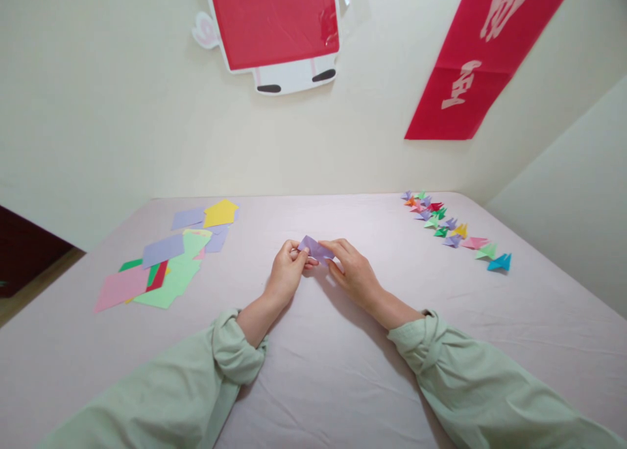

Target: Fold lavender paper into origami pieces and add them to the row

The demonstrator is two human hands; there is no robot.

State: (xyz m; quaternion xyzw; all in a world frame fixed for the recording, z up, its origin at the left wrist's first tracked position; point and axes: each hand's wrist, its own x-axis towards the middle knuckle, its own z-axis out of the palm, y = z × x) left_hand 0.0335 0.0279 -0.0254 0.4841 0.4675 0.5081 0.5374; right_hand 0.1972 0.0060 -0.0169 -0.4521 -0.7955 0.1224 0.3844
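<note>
A small folded piece of purple paper (pixel 315 247) is held up just above the cloth-covered table, between my two hands. My left hand (pixel 288 271) pinches its left part between thumb and fingers. On the other side, my right hand (pixel 353 272) has its fingers on the paper's right edge, with the thumb below. Creases show on the paper's face. The fingertips behind it are partly hidden.
To the left lie loose coloured sheets, among them a pink sheet (pixel 122 288), a yellow sheet (pixel 221 213) and a purple sheet (pixel 163 250). Several small folded paper figures line the right side, a blue figure (pixel 499 262) nearest. A wall (pixel 318 155) rises behind the table.
</note>
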